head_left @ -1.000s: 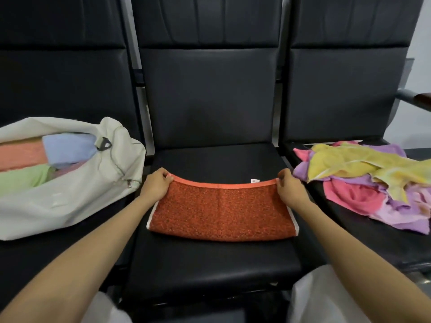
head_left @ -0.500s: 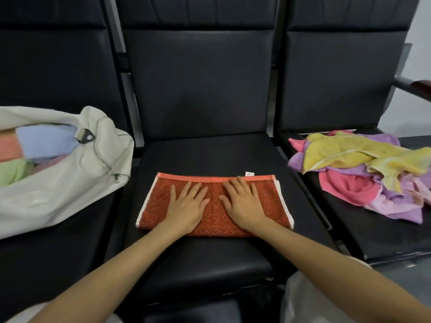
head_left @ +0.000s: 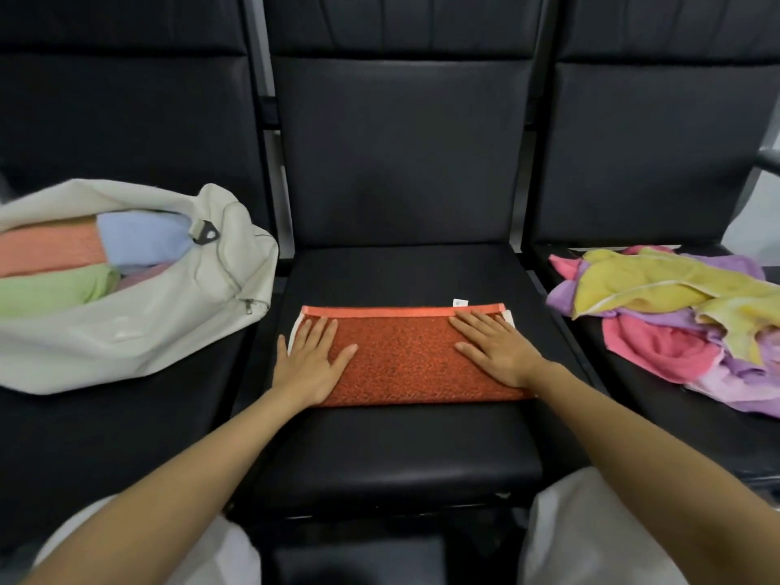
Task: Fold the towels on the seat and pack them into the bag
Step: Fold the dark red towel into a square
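A folded orange-red towel lies flat on the middle black seat. My left hand presses flat on the towel's left end, fingers straight and spread. My right hand presses flat on its right end in the same way. A white bag lies open on the left seat, holding folded orange, blue, green and pink towels. A loose pile of yellow, purple and pink towels sits on the right seat.
Three black padded seats stand side by side with tall backrests. An armrest shows at the far right. My knees in white cloth are at the seat's front edge.
My hands let go of the towel's far corners, laid flat on its middle, then slid apart to its left and right ends.
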The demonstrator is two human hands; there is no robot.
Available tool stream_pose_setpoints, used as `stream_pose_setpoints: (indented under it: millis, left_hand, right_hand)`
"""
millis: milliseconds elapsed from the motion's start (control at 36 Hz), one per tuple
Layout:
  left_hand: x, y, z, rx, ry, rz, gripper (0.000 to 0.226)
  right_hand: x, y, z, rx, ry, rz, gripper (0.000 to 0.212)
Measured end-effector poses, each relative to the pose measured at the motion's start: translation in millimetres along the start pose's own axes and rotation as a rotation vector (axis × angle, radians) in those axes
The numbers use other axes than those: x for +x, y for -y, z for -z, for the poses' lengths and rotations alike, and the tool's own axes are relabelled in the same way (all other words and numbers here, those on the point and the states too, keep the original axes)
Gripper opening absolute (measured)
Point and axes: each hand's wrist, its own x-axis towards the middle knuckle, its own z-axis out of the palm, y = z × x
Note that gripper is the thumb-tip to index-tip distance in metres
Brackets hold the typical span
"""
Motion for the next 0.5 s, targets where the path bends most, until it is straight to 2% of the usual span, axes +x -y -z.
stream_pose_setpoints:
  millis: [56, 111, 194, 250, 306, 361, 417, 500]
  left_hand:
    - [-2.4, -0.6, 1.5, 0.009, 0.016, 0.008, 0.073]
    - [-2.8, -0.2, 4.2, 0.004, 0.054, 0.007, 0.072]
    - [2.2, 8.9, 14.3, -0.121, 0.101, -0.032, 0.059]
    - [4.2, 18.1, 22.2, -0.343, -0.001, -0.046, 0.044]
    - [3.6, 24.4, 27.9, -0.458, -0.162, 0.044, 0.041]
    - [3.0, 25.9, 32.3, -0.366, -0.190, 0.213, 0.043]
    - [4.0, 25.6, 35.6, -0.243, -0.068, 0.347, 0.053]
    - [7.9, 25.9, 39.4, -0.160, 0.039, 0.399, 0.060]
  right_hand:
    - [-2.7, 4.4, 1.9, 0.024, 0.017, -0.012, 0.094]
    - [-2.9, 10.0, 2.7, 0.026, 0.024, -0.034, 0.078]
    - [-1.4, 18.2, 5.2, -0.013, -0.016, -0.051, 0.055]
    - [0.2, 23.6, 7.8, -0.013, -0.122, 0.012, 0.049]
    - [-1.1, 34.4, 14.1, 0.091, -0.184, 0.100, 0.050]
    - [-0.4, 44.8, 15.7, 0.132, -0.169, 0.169, 0.060]
    - [0.9, 53.8, 14.3, 0.090, -0.111, 0.207, 0.060]
    - [3.5, 59.1, 12.6, 0.049, -0.045, 0.195, 0.055]
